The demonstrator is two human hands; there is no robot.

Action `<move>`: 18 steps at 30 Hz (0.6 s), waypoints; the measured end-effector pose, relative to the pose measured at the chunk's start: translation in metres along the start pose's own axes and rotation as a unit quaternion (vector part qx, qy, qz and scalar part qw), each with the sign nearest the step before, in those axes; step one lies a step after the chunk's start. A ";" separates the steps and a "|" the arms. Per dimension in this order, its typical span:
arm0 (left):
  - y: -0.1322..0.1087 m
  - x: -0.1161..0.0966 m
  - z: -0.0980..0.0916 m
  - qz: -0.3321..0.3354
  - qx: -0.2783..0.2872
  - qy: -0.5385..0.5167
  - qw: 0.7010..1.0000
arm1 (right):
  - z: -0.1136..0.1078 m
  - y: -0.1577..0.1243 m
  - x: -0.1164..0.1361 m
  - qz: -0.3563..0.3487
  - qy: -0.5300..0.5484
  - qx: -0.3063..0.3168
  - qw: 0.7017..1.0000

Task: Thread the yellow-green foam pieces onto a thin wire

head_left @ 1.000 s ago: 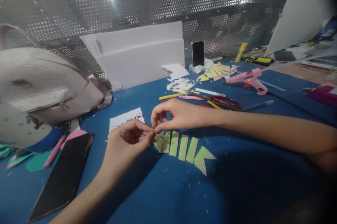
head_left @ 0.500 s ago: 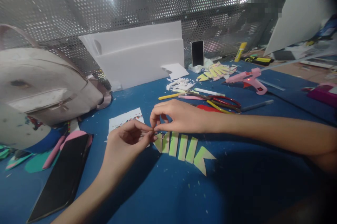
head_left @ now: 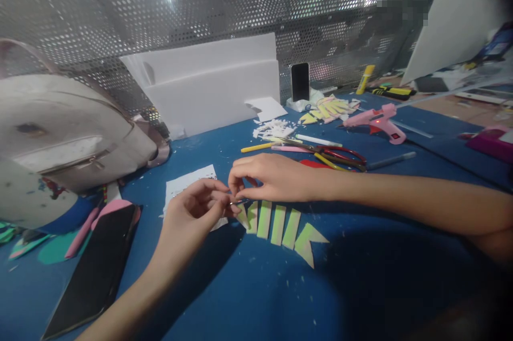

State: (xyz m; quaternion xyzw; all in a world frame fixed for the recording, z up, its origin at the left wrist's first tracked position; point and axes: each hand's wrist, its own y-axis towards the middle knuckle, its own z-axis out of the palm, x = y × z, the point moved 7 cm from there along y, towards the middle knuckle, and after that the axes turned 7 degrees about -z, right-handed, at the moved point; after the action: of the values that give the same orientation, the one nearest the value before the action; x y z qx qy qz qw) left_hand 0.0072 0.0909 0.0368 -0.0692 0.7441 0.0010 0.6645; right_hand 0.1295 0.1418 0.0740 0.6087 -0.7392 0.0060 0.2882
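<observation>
My left hand (head_left: 192, 212) and my right hand (head_left: 266, 176) meet fingertip to fingertip above the left end of a row of pale green paper strips (head_left: 280, 226) on the blue table. Both pinch something tiny and thin between thumb and fingers; I cannot make out what it is. The strips lie side by side and end in an arrow-shaped piece (head_left: 310, 242) on the right. A white paper scrap (head_left: 186, 183) with coloured specks lies just behind my left hand.
A black phone (head_left: 94, 271) lies front left beside pink foam pieces and a pale backpack (head_left: 60, 127). Behind my hands lie red-handled scissors (head_left: 340, 155), pencils, white scraps, a pink glue gun (head_left: 379, 122), a white foam board (head_left: 208, 82), a second, propped phone (head_left: 300, 80) and a perforated metal wall.
My hands have stayed together over the strips' left end. The left fingers curled in a little more and the right fingers lowered slightly; nothing else moved.
</observation>
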 end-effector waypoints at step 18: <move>0.004 0.002 -0.001 -0.026 0.024 -0.033 0.999 | -0.004 -0.001 0.005 -0.012 -0.045 0.016 0.999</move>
State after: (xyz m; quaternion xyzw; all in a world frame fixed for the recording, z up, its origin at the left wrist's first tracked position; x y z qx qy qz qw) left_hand 0.0057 0.0947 0.0350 -0.0726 0.7194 -0.0314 0.6901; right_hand 0.1312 0.1389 0.0790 0.6216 -0.7441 -0.0128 0.2446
